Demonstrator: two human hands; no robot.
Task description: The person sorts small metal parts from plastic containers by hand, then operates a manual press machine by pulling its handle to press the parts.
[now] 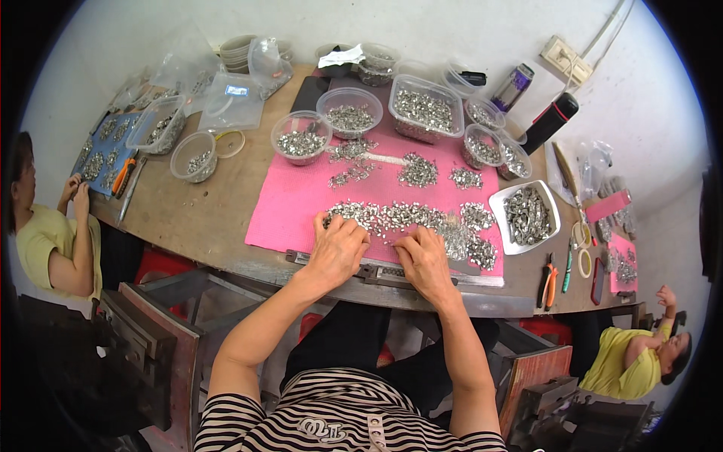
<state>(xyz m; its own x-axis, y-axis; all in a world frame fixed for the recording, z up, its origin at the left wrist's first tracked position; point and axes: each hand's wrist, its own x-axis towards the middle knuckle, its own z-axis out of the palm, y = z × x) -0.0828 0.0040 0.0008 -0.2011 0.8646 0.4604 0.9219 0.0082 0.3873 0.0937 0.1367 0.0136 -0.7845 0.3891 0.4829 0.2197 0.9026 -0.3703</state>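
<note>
Small shiny metal pieces [388,216] lie in a long loose band across a pink mat [290,192]. Over the band's left end is my left hand [339,247], its fingers curled and closed, with the fingertips among the pieces. My right hand [424,258] pinches just in front of the band. Whatever either hand has between its fingers is too small or hidden to name. Below both hands, along the table's front edge, runs a narrow metal bar [382,273] with a row of small slots, partly covered by my hands.
Tubs of metal pieces [428,134] stand behind the mat. A white dish [556,223] sits at its right, near orange-handled pliers [551,285] and tape rolls [584,263]. A black flask [552,120] stands behind. Co-workers in yellow sit at left [56,241] and right [625,365].
</note>
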